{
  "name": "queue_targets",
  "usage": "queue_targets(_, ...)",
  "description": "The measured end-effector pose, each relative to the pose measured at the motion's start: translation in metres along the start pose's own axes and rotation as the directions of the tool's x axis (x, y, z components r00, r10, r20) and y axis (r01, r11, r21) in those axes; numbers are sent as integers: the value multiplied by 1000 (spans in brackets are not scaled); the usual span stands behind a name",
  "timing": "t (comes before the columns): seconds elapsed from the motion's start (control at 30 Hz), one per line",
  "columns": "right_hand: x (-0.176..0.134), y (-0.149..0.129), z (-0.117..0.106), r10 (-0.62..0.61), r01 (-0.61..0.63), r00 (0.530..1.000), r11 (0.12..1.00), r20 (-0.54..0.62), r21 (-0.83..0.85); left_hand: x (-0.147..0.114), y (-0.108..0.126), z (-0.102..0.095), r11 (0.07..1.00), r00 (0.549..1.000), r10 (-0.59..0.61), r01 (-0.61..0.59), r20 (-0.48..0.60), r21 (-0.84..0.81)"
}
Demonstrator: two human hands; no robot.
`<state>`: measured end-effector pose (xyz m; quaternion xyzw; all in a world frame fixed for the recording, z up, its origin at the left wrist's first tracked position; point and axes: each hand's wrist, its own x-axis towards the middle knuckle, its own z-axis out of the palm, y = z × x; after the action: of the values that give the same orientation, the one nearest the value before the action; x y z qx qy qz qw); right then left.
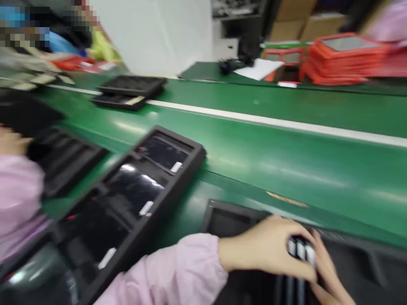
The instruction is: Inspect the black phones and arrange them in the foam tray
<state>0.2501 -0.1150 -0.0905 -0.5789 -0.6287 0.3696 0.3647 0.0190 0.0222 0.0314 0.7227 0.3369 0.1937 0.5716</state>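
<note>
Two bare hands meet at the lower right of my feed, and I've got the left hand (270, 248) curled around a bundle of dark pieces (300, 249) with white stripes, thumb on one side and fingers over the other. The right hand (330, 273) comes in alongside, fingers laid against the far side of that bundle; from here I can't tell whether they grip it or merely touch. The bundle sits over a black tray (235, 206), and blur hides whether it touches the bottom. Next to it I see a tilted long tray (190, 165) with glossy dark panels (136, 182) in its compartments, white labels showing. Far left, a co-worker's hand (12, 142) in a pink sleeve reaches by another black tray, its grip too blurred to read. Across the green worktop (302, 156), there's a stack of orange-red frames (343, 63).
</note>
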Motion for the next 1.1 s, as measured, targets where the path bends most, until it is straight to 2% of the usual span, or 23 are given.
queue_targets(0.03, -12, -18, -3, 67, -66, 998, 997, -12, 25, -3, -2, 3, 1000, 1000, -5, 6, 1, -28)
queue_targets(0.1, -15, -50, 3, 128, -123, 990, 988, -60, 91, -4, -11, 7, 996, 1000, -10, 11, 18, -83)
queue_targets(0.2, 3, -75, 15, 103, -66, 982, 973, -159, 222, -2, -21, 11, 990, 997, -4, 14, 72, -137)
queue_targets(0.23, 7, -78, 17, 112, -83, 988, 964, -102, 252, -2, -22, 12, 990, 997, -6, 17, 80, -143)
queue_targets(0.37, 9, -85, 17, 151, -122, 986, 945, -76, 303, -5, -19, 16, 992, 997, -25, 34, 74, -119)
queue_targets(0.53, 7, -83, 14, 136, -101, 988, 929, -76, 355, -6, -20, 14, 993, 997, -5, 15, 82, -118)
queue_targets(0.73, 9, -86, 14, 140, -115, 988, 946, -60, 304, -5, -30, 0, 978, 976, 67, -23, 207, -209)
queue_targets(0.9, 12, -97, 18, 207, -192, 977, 954, -44, 231, -5, -33, 3, 977, 974, 79, -34, 213, -210)
queue_targets(1.1, 12, -101, 16, 273, -261, 962, 936, -20, 238, -4, -36, 5, 982, 977, 90, -55, 194, -180)
